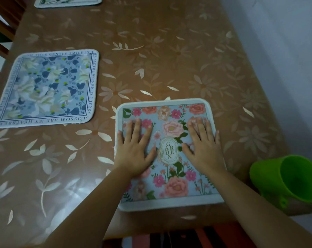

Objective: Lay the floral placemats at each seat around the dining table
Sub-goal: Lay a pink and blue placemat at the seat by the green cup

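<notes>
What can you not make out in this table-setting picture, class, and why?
Head view:
1. Far placemat: cut off by the top edge.
2. Pink placemat: partly covered by the left hand and right hand.
3. Green cup: cut off by the right edge.
4. Blue placemat: border lettering blurred at left.

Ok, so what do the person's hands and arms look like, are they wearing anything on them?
The left forearm and right forearm are bare, with no sleeve in view. The left hand and right hand show no gloves, rings, watch or bracelet. The nails look short; the picture is too soft to tell more.
</notes>
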The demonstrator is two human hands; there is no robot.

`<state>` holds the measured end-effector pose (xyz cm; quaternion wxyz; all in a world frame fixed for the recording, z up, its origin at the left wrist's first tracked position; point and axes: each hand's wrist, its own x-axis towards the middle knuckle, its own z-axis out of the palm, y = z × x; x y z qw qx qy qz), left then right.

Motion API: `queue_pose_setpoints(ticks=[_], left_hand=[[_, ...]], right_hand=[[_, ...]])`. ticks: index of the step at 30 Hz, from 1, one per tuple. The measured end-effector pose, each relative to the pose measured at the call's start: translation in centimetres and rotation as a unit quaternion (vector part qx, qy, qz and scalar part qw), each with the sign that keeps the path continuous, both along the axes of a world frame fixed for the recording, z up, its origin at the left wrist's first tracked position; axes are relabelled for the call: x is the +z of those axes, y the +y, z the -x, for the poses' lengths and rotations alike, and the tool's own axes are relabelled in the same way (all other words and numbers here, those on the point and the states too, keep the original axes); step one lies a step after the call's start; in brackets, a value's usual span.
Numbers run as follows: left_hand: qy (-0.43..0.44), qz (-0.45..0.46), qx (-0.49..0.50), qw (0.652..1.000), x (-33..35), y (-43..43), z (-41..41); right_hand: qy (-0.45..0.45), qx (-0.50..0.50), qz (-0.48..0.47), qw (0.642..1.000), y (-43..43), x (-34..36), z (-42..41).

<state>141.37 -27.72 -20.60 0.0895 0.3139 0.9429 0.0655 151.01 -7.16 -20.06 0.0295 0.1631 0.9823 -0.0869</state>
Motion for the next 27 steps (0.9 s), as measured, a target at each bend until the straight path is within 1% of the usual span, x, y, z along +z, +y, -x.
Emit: queue_pose_setpoints(ticks=[4,8,12,15,20,22,24,27], left_hand=[[-0.016,-0.009,-0.035,0.999,0.2,-1.4,-2.8],[-0.012,-0.001,-0.063,0.998,0.3,-2.4,-4.9],[-0.013,0.018,-0.085,0.996,0.1,-3.1,-6.3],[-0.028,0.012,-0.081,0.996,0.1,-3.4,-7.0],[-0.056,-0.011,-0.099,0.993,0.5,-4.5,-7.6],[-0.072,-0.007,-0.106,0.992,1.1,-5.3,-7.2],[-0.079,0.001,-0.096,0.992,1.9,-6.6,-6.9],[-0.075,-0.014,-0.029,0.997,3.2,-9.7,-6.9]], right_hand=[[-0.015,0.016,-0.01,1.0,-0.9,0.2,-2.9],[-0.03,0.017,-0.023,0.999,-2.0,0.5,-4.8],[-0.049,-0.009,-0.018,0.999,-3.7,0.7,-6.1],[-0.07,-0.031,-0.006,0.997,-5.4,0.9,-6.4],[-0.084,0.004,0.015,0.996,-9.9,1.9,-6.8],[-0.083,0.024,0.022,0.996,-11.6,2.3,-6.8],[-0.083,0.054,0.041,0.994,-12.7,2.5,-6.5],[-0.063,0.074,0.114,0.989,-14.0,3.1,-5.2]])
